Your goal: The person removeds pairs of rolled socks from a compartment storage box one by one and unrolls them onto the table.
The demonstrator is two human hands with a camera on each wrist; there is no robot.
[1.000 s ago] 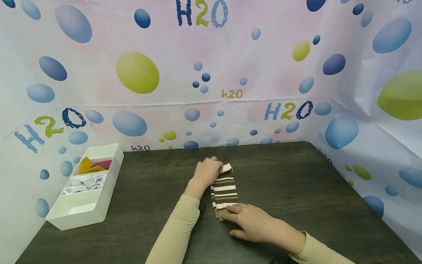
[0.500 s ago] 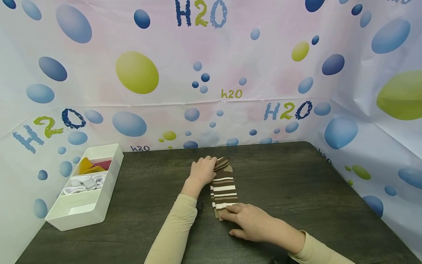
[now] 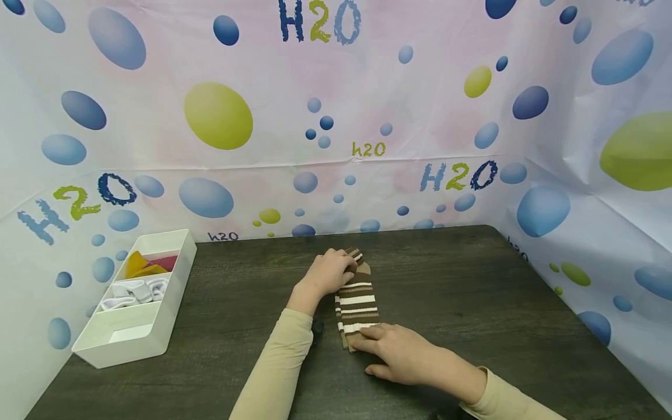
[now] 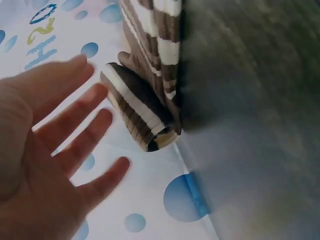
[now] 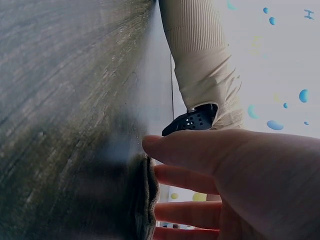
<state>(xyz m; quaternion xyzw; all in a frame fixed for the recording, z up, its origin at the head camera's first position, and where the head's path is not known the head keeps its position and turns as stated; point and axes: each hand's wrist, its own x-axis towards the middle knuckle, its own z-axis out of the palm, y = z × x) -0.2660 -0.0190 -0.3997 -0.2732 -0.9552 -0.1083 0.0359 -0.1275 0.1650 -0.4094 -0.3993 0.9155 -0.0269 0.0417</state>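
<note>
Nearest, at the right, the person's right hand (image 3: pixel 401 354) reaches in from a beige sleeve (image 3: pixel 511 396), its fingers outstretched and slightly parted, fingertips resting on the near end of a striped sock (image 3: pixel 359 303) in brown, white and tan. The sock lies lengthwise on the dark table (image 3: pixel 472 297), a second striped layer showing along its left edge. Farther along, the left hand (image 3: pixel 325 273), with a black strap (image 5: pixel 197 119) at its wrist, is at the sock's far end, fingers spread beside a rounded fold; whether the fingertips touch it, I cannot tell. Well apart at the left stands a white divided tray (image 3: pixel 175 303), holding white fabric (image 3: pixel 137 290) and, beyond a divider, yellow cloth (image 3: pixel 139 264) beside dark red cloth (image 3: pixel 167 262). Behind everything hangs a backdrop (image 3: pixel 294 76) with blue and green spots and "H2O" lettering.
</note>
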